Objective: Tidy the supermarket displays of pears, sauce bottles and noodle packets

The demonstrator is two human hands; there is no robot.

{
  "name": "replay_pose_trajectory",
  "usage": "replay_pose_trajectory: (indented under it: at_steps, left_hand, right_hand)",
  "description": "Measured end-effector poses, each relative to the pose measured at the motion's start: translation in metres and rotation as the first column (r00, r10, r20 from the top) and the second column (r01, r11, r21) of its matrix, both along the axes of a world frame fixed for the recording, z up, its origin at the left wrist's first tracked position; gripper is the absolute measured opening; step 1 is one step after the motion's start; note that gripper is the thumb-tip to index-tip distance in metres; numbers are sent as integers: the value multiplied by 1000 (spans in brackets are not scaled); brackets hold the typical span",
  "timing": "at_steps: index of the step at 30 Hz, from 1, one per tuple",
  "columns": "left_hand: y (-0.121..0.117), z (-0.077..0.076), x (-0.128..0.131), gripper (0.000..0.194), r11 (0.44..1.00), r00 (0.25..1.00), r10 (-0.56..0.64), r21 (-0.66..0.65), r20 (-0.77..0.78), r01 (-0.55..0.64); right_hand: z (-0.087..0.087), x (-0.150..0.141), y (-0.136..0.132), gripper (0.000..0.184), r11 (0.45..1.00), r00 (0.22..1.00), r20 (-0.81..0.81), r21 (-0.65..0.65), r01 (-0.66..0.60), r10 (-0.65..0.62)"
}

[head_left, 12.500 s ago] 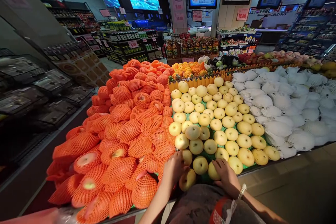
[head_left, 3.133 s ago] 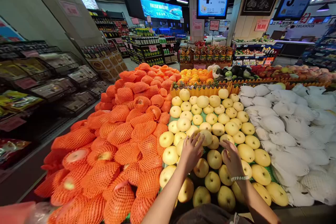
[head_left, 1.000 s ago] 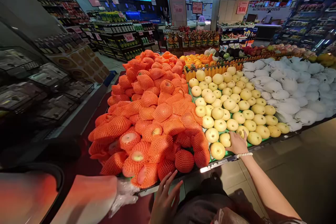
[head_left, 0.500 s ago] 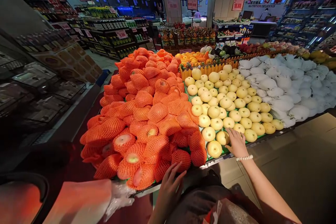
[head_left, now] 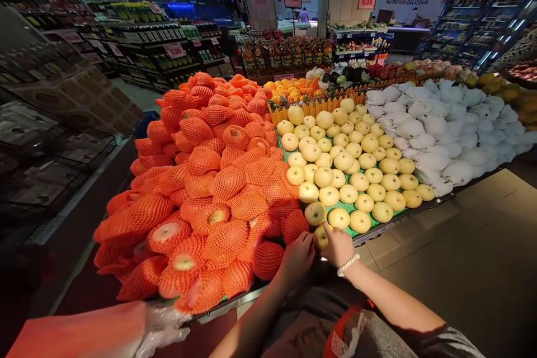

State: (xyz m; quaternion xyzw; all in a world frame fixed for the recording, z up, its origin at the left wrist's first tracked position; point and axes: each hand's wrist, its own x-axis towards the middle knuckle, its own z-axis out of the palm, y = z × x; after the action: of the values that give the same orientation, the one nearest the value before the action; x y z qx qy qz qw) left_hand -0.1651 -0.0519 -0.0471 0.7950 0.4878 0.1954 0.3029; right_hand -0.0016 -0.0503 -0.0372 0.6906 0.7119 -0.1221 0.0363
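At the front corner of the rows of round yellow pears point(head_left: 359, 182), both my hands meet at one pear point(head_left: 321, 237). My right hand point(head_left: 339, 246), with a pale beaded bracelet on its wrist, grips this pear from the right, thumb and fingers bent round it. On the other side, my left hand point(head_left: 298, 257) has its fingers curled in against the same pear; their tips are partly hidden. More pears lie just behind on a green mat point(head_left: 346, 205). Close to my left hand is a heap of fruit in orange foam nets point(head_left: 226, 179).
White-netted fruit point(head_left: 444, 123) is piled to the right, and oranges point(head_left: 289, 88) lie behind a low yellow fence point(head_left: 310, 109). A clear plastic bag point(head_left: 163, 327) hangs at the stand's front left. Bottle shelves point(head_left: 146, 39) stand farther back.
My right hand has moved left and down from the pears to the front corner and closed on a pear. My left hand has come up and right to meet it. The view has shifted.
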Motion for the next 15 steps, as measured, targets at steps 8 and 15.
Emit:
replay_pose_trajectory:
  at_steps: [8, 15]
  left_hand:
    - [2, 4, 24, 53, 828, 952, 259, -545, 166, -130]
    - [1, -17, 63, 74, 676, 857, 439, -727, 270, -117]
  right_hand:
    - [-36, 55, -8, 82, 998, 594, -802, -40, 57, -66]
    - [-67, 71, -14, 92, 991, 170, -980, -115, -74, -102]
